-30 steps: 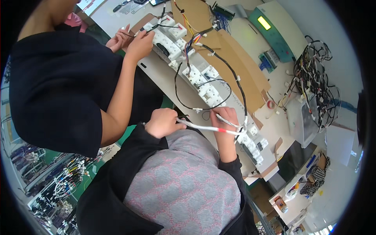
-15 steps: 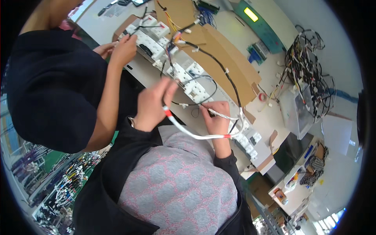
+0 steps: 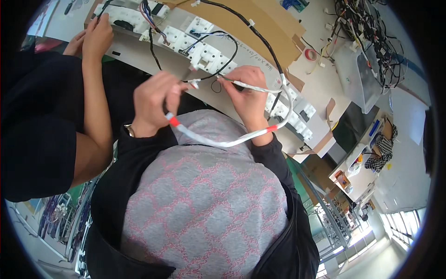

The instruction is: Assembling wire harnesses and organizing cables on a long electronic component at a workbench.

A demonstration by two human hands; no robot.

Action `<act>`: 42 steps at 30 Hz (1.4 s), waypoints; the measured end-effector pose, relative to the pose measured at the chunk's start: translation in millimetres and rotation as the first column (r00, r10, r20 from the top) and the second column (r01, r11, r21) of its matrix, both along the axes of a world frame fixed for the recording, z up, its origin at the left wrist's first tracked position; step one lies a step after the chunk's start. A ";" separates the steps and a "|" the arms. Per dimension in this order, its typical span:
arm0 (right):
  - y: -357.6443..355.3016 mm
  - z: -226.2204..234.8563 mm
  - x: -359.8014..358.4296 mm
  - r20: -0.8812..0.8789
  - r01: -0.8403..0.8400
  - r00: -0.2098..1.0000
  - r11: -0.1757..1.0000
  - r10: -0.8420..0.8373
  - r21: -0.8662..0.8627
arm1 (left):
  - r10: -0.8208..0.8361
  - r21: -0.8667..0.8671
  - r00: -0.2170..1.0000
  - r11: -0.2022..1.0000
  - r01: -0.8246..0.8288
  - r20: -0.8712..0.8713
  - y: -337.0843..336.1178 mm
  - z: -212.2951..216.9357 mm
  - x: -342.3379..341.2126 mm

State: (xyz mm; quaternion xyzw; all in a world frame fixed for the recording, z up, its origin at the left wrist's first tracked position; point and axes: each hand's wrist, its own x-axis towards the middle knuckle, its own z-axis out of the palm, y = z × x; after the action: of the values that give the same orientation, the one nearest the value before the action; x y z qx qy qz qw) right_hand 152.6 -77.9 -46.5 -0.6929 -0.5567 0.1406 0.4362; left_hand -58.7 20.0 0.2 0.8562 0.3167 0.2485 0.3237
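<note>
The white cable (image 3: 223,144) has sagged before the torso (image 3: 209,200), giving slack — left hand (image 3: 155,100) closed on it, perhaps also a blurred connector (image 3: 194,84); right hand (image 3: 248,100) pinching a white branch (image 3: 255,88).

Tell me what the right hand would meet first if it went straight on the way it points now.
The right hand would probably meet the black cable loop first, just beyond it, before the white connector blocks. Depth is unclear here, so it might pass above the loop.
</note>
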 end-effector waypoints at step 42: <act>-60.1 15.6 -50.4 0.154 -0.061 0.987 0.991 0.042 0.121 | -0.145 -0.065 0.989 0.987 0.147 0.032 -55.7 -11.4 19.6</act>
State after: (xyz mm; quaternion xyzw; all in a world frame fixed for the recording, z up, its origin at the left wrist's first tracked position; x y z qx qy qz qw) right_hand 102.1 -138.0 -30.9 -0.6581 -0.6136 0.0636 0.4318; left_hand -39.0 -35.7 -11.1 0.8624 0.2569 0.2248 0.3739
